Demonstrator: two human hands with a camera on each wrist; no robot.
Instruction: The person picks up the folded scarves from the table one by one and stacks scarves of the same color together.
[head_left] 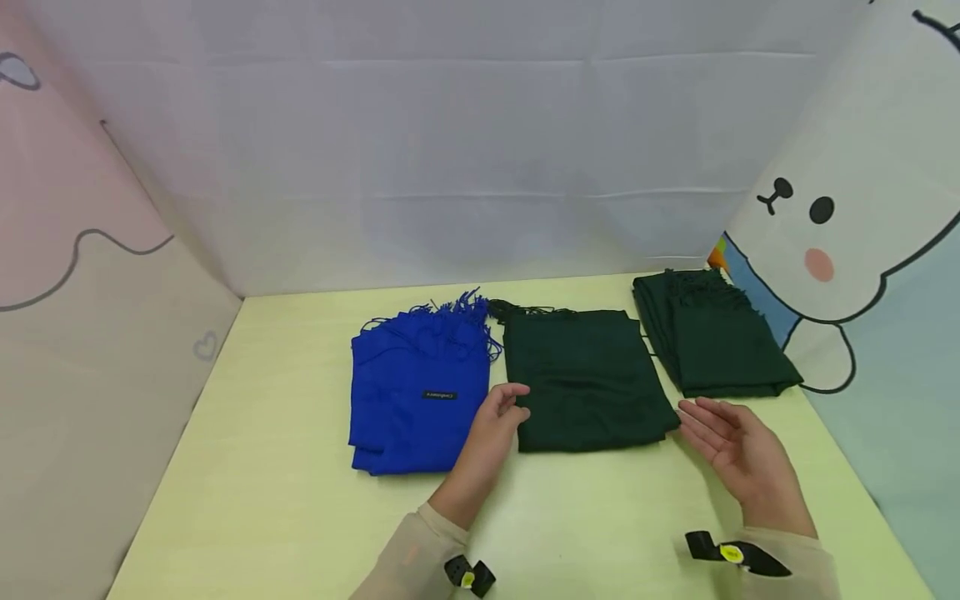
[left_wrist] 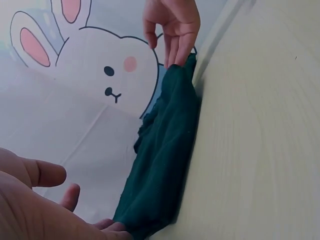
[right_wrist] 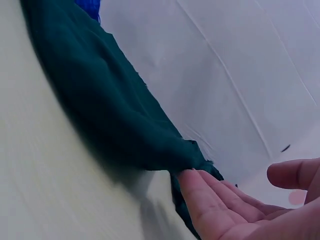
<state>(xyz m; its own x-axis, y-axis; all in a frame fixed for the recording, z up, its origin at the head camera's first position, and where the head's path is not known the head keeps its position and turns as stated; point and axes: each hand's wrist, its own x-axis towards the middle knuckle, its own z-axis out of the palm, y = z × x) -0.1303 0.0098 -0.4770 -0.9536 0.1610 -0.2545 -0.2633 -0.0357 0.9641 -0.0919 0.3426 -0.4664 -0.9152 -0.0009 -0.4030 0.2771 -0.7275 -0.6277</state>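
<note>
A folded dark green scarf (head_left: 585, 375) with fringe at its far left corner lies flat between my two hands. My left hand (head_left: 489, 437) is at its left edge, thumb and fingers apart; in the left wrist view its lower fingertips (left_wrist: 114, 227) touch the cloth. At the scarf's near right corner is my right hand (head_left: 750, 458), palm turned inward and fingers straight. The right wrist view shows those fingertips (right_wrist: 192, 182) against the green edge, with the thumb well away.
Left of the green scarf lies a folded blue scarf (head_left: 408, 425) with fringe on top and a small black label (head_left: 439, 395). Another folded dark green scarf (head_left: 731, 354) sits at the far right by the rabbit-printed wall cloth (head_left: 885, 167). All rest on a pale yellow table (head_left: 277, 500).
</note>
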